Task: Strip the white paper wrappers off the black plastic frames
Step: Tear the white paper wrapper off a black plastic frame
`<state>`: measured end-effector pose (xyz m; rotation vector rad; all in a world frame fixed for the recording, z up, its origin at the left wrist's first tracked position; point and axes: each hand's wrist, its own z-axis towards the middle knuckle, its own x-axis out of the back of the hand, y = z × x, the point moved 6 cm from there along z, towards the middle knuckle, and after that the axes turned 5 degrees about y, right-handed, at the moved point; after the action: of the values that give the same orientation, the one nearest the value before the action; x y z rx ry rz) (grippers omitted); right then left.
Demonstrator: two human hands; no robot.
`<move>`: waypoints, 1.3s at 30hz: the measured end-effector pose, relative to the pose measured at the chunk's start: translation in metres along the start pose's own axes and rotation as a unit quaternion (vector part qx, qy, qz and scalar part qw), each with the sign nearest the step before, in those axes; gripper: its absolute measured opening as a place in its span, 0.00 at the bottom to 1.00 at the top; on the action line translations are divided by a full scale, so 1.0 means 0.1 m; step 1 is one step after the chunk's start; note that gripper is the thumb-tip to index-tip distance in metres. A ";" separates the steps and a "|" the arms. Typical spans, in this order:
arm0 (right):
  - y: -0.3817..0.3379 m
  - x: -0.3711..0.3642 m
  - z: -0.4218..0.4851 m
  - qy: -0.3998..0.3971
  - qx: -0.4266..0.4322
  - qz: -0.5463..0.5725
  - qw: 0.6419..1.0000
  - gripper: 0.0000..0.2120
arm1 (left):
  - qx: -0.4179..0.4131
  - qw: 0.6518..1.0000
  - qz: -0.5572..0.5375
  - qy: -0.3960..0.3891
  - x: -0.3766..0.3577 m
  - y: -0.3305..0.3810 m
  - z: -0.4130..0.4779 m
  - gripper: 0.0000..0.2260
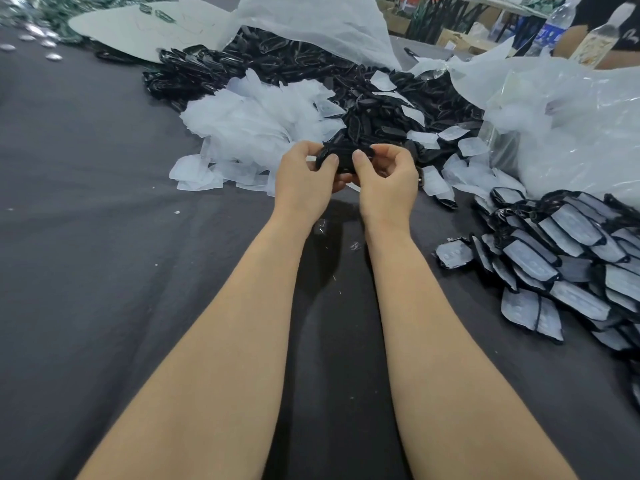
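Observation:
My left hand [304, 178] and my right hand [386, 178] both grip one black plastic frame [341, 161] between thumbs and curled fingers, above the dark table cloth [104, 237]. A sliver of white paper shows under the frame near my right palm. Behind my hands lies a heap of bare black frames [374, 119]. To its left sits a mound of stripped white paper wrappers [256, 116]. At the right, a pile of frames with white wrappers on them [561, 258] spreads toward the table edge.
Big clear plastic bags [561, 109] bulge at the right rear, and a white sheet [311, 26] drapes over the far frames. Two bottles [554, 26] stand at the far right. Loose wrappers [436, 181] lie scattered right of my hands.

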<state>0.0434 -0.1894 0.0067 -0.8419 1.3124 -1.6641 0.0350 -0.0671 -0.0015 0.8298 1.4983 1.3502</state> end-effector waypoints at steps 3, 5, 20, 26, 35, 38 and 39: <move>0.02 -0.03 0.02 -0.028 -0.025 0.012 0.999 0.03 | 0.002 1.000 0.008 0.010 0.02 -0.01 0.02 0.02; 0.01 -0.02 0.02 -0.024 -0.006 -0.021 0.999 0.02 | -0.005 1.000 0.028 0.012 0.02 -0.02 0.02 0.02; -0.06 0.20 0.17 -0.037 0.045 -0.391 0.918 0.16 | 0.004 0.994 -0.042 0.097 0.17 0.01 0.03 0.03; 0.03 0.09 0.08 -0.082 0.037 -0.476 0.875 0.13 | 0.015 0.993 -0.048 0.102 0.17 0.02 0.01 0.06; -0.07 0.11 0.06 -0.043 0.065 -0.231 0.970 0.08 | 0.041 0.994 -0.053 0.081 0.14 0.00 0.03 0.02; -0.04 0.10 0.06 -0.045 0.033 -0.185 0.981 0.09 | 0.046 0.994 -0.058 0.080 0.14 0.00 0.03 0.03; -0.04 0.10 0.07 -0.045 0.024 -0.179 0.983 0.09 | 0.047 0.994 -0.060 0.079 0.14 0.00 0.03 0.04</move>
<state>0.0448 -0.2006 0.0119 -1.1621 1.0992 -1.8998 0.0330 -0.0530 -0.0037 0.6933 1.7189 1.2888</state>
